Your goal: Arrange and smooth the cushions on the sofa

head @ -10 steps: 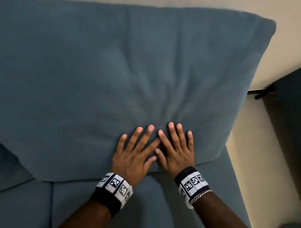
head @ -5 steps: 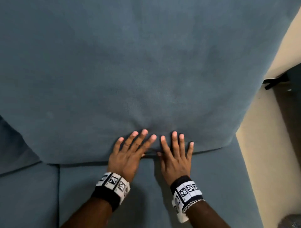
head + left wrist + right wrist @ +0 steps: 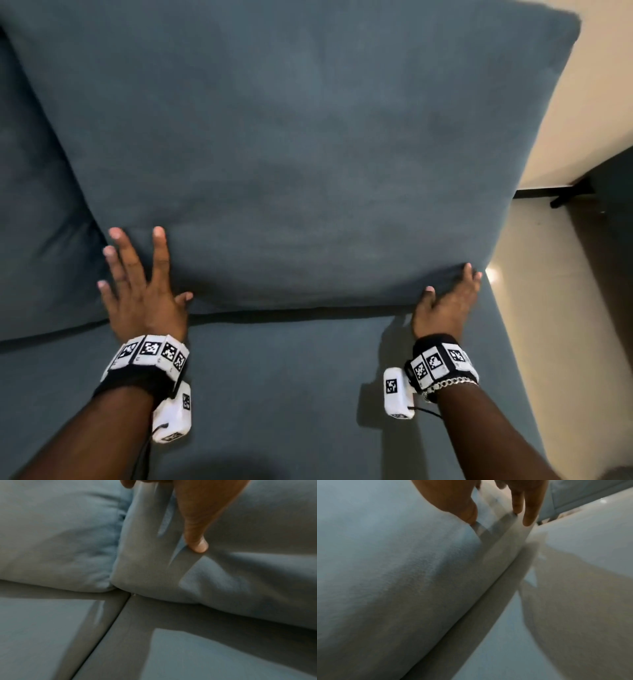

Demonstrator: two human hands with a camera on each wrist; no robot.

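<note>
The back cushion (image 3: 291,164) leans upright on the sofa seat (image 3: 291,377), long axis running left-right; the left hand (image 3: 144,291), fingers spread, and right hand (image 3: 445,305), flat, press its lower corners, equally near.

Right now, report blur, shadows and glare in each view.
Head view: sharp; wrists cast shadows on the seat cushion, glare spot on the floor. Left wrist: soft, hard-edged shadows below the back cushion. Right wrist: blurred, washed-out around the right hand.
</note>
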